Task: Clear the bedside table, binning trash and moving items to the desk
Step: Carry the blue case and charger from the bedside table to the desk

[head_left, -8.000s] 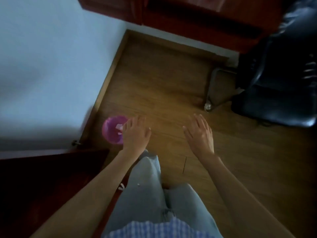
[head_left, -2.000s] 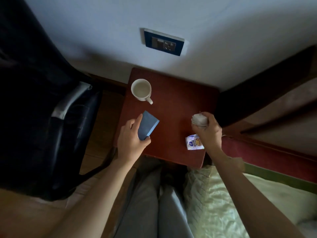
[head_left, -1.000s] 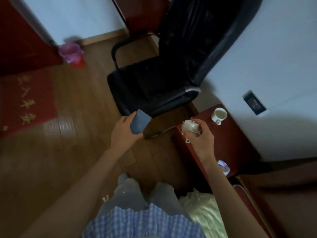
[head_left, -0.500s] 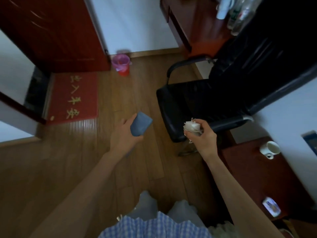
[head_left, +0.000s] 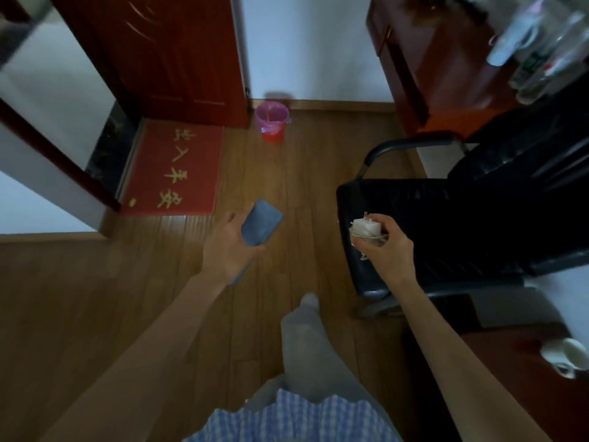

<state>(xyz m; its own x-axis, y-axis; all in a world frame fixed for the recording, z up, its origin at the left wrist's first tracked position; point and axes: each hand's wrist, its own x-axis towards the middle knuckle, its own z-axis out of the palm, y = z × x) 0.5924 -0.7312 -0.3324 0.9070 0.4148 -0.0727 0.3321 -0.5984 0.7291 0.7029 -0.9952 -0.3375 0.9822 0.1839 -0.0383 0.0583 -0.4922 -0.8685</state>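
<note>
The left hand [head_left: 230, 247] holds a flat blue box [head_left: 261, 223] out over the wooden floor [head_left: 287, 186], its fingers [head_left: 231, 218] curled round the box's near end so that the far end sticks up and away. The right hand [head_left: 387, 247] grips a white charger [head_left: 366, 228] with its cord wound round it, fingers and thumb closed about the bundle, just in front of the seat edge of a black office chair [head_left: 446, 224]. Ahead, against the white wall beside a dark red door [head_left: 165, 52], stands a small red bin [head_left: 272, 121] lined with a pink bag, well apart from both hands. A red doormat [head_left: 178, 170] with yellow characters lies on the floor left of the bin. At the lower right a white mug [head_left: 562, 357] lies blurred at the edge of the dark red bedside tabletop [head_left: 510, 378]. At the upper right a reddish desk [head_left: 446, 68] carries some clear bottles [head_left: 541, 55], too blurred to tell apart.
</note>
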